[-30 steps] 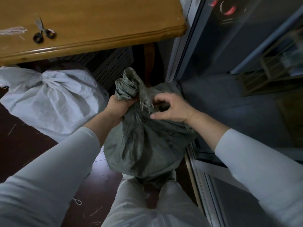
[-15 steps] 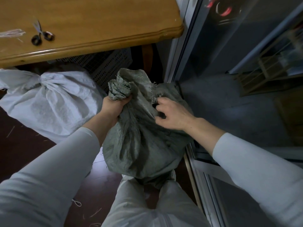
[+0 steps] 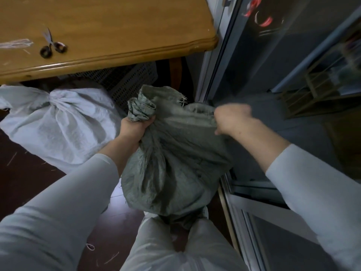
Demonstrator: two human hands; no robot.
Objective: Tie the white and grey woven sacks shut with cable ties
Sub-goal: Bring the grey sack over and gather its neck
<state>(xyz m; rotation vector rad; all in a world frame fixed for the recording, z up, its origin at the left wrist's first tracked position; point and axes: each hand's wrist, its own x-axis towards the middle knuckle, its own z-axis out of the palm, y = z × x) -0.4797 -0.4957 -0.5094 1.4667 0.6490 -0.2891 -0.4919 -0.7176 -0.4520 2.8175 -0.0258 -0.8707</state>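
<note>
A full grey woven sack (image 3: 175, 163) stands on the floor between my knees. My left hand (image 3: 134, 128) grips a gathered bunch of its mouth from below. My right hand (image 3: 232, 120), blurred, grips the frayed right edge of the sack's mouth and holds it stretched to the right. A white woven sack (image 3: 64, 126) lies on the floor to the left, its neck cinched tight. A bundle of white cable ties (image 3: 16, 43) lies on the wooden table (image 3: 117, 36) at the far left.
Small black-handled scissors (image 3: 51, 45) lie on the table beside the ties. A dark perforated crate (image 3: 127, 81) sits under the table. A sliding glass door with its frame and floor track (image 3: 230, 188) runs along the right. Loose threads dot the dark floor.
My right hand has moved from the middle of the grey sack's top to its right edge and pulled that edge outward. My left hand keeps its hold on the bunched mouth.
</note>
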